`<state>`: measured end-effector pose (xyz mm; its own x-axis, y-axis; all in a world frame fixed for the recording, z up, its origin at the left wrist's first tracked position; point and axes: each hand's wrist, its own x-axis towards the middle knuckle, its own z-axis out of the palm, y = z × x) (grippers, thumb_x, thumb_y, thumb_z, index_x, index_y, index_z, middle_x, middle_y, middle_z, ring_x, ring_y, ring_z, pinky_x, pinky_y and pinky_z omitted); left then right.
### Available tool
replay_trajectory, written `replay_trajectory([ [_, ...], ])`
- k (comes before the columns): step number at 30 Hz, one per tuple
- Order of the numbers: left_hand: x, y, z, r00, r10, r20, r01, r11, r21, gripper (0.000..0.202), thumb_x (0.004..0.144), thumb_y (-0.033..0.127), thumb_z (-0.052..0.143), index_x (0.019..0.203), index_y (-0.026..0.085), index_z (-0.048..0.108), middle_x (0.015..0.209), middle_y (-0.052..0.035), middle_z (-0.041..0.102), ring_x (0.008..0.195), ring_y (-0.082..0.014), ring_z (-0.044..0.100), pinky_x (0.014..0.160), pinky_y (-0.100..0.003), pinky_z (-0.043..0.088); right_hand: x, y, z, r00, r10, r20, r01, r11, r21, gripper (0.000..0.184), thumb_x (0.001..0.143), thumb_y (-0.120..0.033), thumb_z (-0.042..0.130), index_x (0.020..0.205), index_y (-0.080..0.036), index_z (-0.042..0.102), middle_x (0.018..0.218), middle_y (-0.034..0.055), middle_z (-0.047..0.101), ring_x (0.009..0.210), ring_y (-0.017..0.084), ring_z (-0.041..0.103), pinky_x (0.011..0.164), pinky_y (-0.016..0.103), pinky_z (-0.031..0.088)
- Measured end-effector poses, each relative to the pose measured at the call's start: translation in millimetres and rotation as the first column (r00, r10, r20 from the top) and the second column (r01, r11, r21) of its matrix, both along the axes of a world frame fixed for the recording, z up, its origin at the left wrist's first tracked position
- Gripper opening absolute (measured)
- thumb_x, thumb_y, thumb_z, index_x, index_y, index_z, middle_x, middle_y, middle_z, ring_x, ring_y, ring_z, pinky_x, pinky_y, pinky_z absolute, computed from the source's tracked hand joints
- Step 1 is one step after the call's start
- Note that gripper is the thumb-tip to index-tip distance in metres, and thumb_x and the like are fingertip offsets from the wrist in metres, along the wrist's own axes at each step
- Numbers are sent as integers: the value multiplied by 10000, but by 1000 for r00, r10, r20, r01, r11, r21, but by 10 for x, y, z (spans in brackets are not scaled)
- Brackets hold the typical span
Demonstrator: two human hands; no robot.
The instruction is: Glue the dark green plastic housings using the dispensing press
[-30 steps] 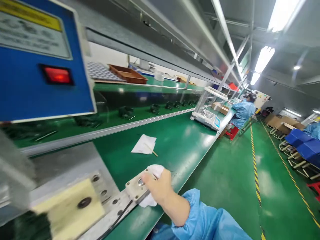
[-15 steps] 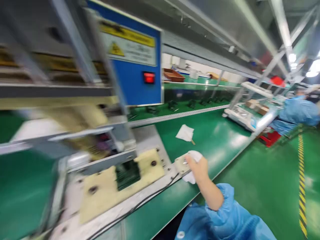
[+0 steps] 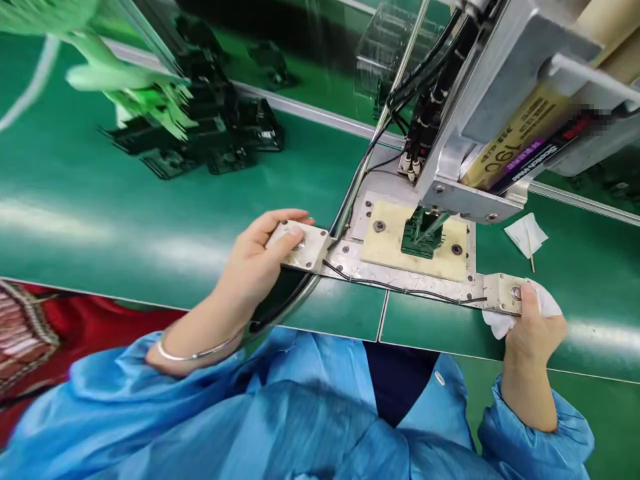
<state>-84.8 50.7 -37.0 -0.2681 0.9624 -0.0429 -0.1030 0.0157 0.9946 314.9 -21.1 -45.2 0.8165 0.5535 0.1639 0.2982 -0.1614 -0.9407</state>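
Note:
My left hand point(image 3: 250, 257) is wrapped round a pale push-button box point(image 3: 311, 248) at the left end of a metal base, its thumb pressing the button. At the other end, my right hand point(image 3: 537, 330) grips a matching push-button box point(image 3: 500, 291) with its thumb at the button. A crumpled white wipe point(image 3: 547, 302) is caught between that hand and the box. Between the hands, a dark green-black part point(image 3: 417, 245) sits in a cream fixture plate point(image 3: 377, 250). A thin tip of the machine head point(image 3: 480, 200) reaches down over the part.
Black plastic parts point(image 3: 220, 143) lie in a heap on the green bench point(image 3: 125, 220) at the left, under another person's green-gloved hand point(image 3: 125, 83). A white wipe with a thin stick point(image 3: 527, 233) lies right of the fixture. Cables point(image 3: 357, 180) run beside the machine.
The view has swung left and down, bringing my left hand and the black parts into sight. My right hand stays on its push-button box with the wipe.

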Motion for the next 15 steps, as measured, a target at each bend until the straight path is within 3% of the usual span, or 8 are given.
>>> replay_trajectory([
  [5, 29, -54, 78, 999, -17, -46, 17, 1000, 6, 461, 774, 435, 793, 1109, 131, 708, 1042, -116, 752, 820, -212, 667, 697, -319, 521, -44, 14, 59, 1000, 13, 25, -13, 1000, 14, 469, 710, -565, 778, 886, -132, 743, 740, 47, 675, 733, 245, 670, 702, 393, 582],
  [15, 11, -62, 96, 994, -19, -111, 18, 1000, -9, 464, 775, 487, 789, 1091, 155, 720, 1069, -96, 743, 816, -212, 641, 670, -334, 522, -103, 32, 113, 999, 26, -27, -25, 999, 44, 467, 668, -593, 769, 842, -163, 714, 682, 9, 630, 641, 198, 622, 590, 346, 553],
])
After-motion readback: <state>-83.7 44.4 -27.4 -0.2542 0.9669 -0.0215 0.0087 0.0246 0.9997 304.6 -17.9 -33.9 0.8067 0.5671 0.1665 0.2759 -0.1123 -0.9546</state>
